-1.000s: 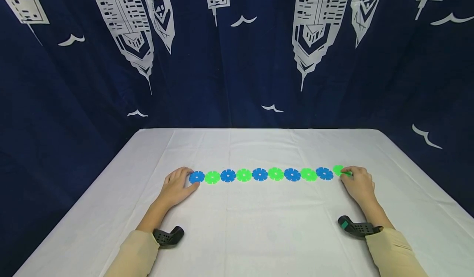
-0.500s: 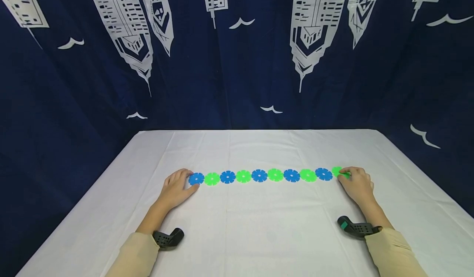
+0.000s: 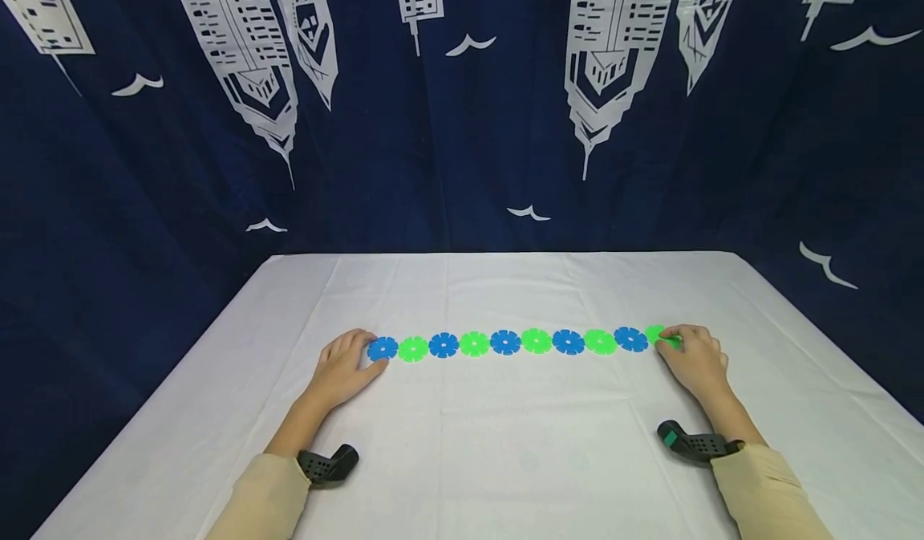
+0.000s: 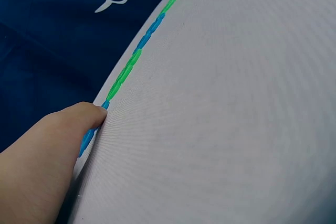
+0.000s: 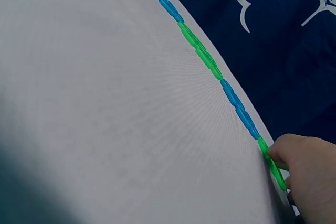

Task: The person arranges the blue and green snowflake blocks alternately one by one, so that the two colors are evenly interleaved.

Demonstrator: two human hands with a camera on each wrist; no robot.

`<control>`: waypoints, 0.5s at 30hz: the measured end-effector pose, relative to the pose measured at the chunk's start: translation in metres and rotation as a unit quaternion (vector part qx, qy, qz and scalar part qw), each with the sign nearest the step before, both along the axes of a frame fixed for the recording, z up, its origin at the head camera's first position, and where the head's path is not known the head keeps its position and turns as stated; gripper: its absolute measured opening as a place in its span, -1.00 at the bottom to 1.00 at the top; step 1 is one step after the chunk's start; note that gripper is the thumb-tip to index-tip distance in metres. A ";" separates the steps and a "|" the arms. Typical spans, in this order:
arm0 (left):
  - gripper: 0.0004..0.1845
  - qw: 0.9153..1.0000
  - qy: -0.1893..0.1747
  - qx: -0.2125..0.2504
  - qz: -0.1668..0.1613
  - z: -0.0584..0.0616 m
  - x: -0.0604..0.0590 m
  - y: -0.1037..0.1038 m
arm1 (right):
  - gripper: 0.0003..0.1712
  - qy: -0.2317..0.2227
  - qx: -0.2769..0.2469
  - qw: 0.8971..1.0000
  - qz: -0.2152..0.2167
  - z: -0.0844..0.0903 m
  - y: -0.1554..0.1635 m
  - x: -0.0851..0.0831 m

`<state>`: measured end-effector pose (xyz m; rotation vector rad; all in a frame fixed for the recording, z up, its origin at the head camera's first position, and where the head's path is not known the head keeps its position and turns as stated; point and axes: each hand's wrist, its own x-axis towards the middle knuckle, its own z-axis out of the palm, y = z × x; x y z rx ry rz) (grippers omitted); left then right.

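Observation:
A row of flower-shaped notched discs [image 3: 505,343], blue and green by turns, stretches from side to side over the white table. At its left end my left hand [image 3: 345,369] holds a blue disc [image 3: 382,348], thumb at the near edge and fingers at the far left edge. In the left wrist view the thumb [image 4: 92,113] covers part of that disc. My right hand [image 3: 696,358] pinches the green disc [image 3: 654,334] at the right end and hides part of it. From the right wrist view, this green disc [image 5: 276,172] reaches close to the neighbouring blue disc [image 5: 240,109].
A white cloth [image 3: 534,452] covers the table. Behind it hangs a dark blue curtain [image 3: 447,147] with white buildings and birds. Each wrist wears a black camera mount, the left mount [image 3: 328,465] and the right mount [image 3: 696,444], below beige sleeves.
My right hand has shifted slightly left with the green disc, narrowing the gap to the blue one beside it. The left hand keeps its place. The head view has tilted a little.

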<state>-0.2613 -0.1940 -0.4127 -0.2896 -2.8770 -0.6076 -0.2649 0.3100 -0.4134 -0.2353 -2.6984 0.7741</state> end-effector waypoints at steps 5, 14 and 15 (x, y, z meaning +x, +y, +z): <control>-0.42 1.000 0.002 -0.002 -0.001 0.001 0.000 0.000 | -0.63 -0.003 0.002 1.000 -0.001 0.001 0.000 0.000; -0.42 1.000 0.002 -0.004 -0.001 0.001 -0.001 0.001 | -0.63 -0.005 0.003 1.000 -0.004 0.002 0.000 0.000; -0.42 1.000 0.002 -0.005 -0.001 0.001 -0.001 0.001 | -0.63 -0.005 0.001 1.000 -0.004 0.002 0.000 0.000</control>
